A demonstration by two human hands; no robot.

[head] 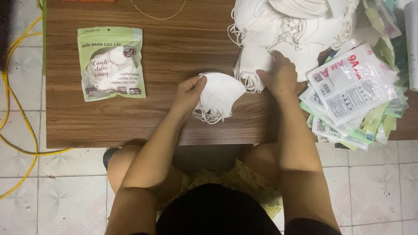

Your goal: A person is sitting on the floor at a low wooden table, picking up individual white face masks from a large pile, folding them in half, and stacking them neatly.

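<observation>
**Folded masks sorted at a low wooden table**

Dark hair and bare knees fill the bottom of the view; both forearms reach up from there onto a low wooden table [174, 52].

Left hand [188, 92]: closed in a pinch on the left edge of a small stack of folded white face masks [220, 93], which lies on the table between the two hands, ear loops spilling toward the near table edge.

Right hand [281, 75]: palm down, fingers curled onto a second bundle of masks [252, 65], at the foot of a big loose heap of white masks [296, 21] beyond it.

Handling, by judgement: masks look light, soft, springy; a stack would fan apart unless pinched flat at the folded edge. Loops likely tangle and snag.

Right of the right hand: a slumped pile of printed plastic pouches [352, 91], overhanging the table edge. Well left of the left hand: one filled green pouch [111, 63], flat.

Room: bare wood between green pouch and left hand. Near edge runs just under the wrists. Yellow cable [13, 109] on floor tiles, far left.
</observation>
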